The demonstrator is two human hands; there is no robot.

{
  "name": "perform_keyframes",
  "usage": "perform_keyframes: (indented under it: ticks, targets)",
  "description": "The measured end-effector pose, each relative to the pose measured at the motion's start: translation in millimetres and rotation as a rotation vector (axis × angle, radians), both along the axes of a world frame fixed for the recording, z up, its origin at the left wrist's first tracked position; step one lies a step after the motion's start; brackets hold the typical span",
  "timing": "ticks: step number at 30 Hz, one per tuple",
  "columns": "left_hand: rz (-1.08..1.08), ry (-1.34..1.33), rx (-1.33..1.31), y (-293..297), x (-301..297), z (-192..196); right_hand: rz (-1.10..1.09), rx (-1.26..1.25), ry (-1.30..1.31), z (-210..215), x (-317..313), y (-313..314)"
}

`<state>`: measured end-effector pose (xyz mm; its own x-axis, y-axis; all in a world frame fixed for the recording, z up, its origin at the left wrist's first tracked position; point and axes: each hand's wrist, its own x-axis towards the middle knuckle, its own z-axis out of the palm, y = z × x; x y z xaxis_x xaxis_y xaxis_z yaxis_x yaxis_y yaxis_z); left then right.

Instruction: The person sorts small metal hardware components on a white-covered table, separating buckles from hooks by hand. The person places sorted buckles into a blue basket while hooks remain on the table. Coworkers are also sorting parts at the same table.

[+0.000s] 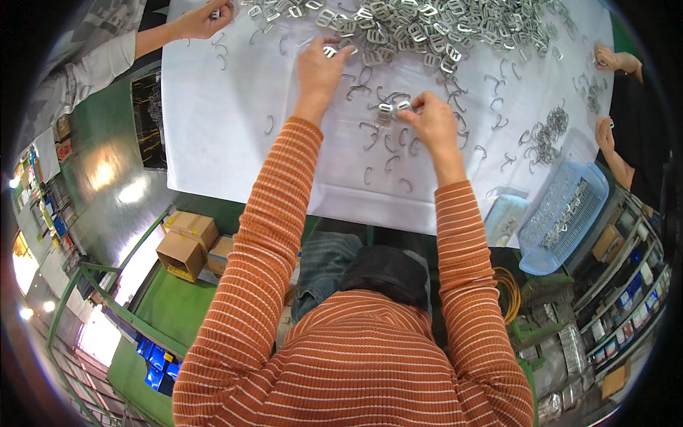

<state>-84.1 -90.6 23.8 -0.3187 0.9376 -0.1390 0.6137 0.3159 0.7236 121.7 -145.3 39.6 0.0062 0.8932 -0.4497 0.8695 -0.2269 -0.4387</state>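
White sheeting covers the table (213,142). Beyond the right hand (434,124), pinching a small metal buckle (388,110), a big buckle heap (427,28) waits; the left hand (321,67) closes on another there. Finished pieces fill a blue basket (530,245) off to the right.

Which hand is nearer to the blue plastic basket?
Right. The right hand is just left of the blue basket, while the left hand reaches farther away, at the buckle pile.
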Motion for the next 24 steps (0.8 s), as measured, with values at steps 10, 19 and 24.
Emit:
perform_keyframes:
  ticks: [10, 19, 24]
  targets:
    - [-0.027, -1.248, -0.305, -43.2, -39.6, 39.4, -0.423, -0.504, 1.167, 29.4, 37.0, -19.4]
    - [0.238, -0.458, -0.468, -92.1, -60.8, 22.5, -0.072, 0.010, 0.023, 0.8, -43.0, -19.6]
    - [0.097, 0.098, -0.216, -107.6, -28.5, 9.8, -0.400, -0.450, 0.683, 17.2, -6.0, -15.1]
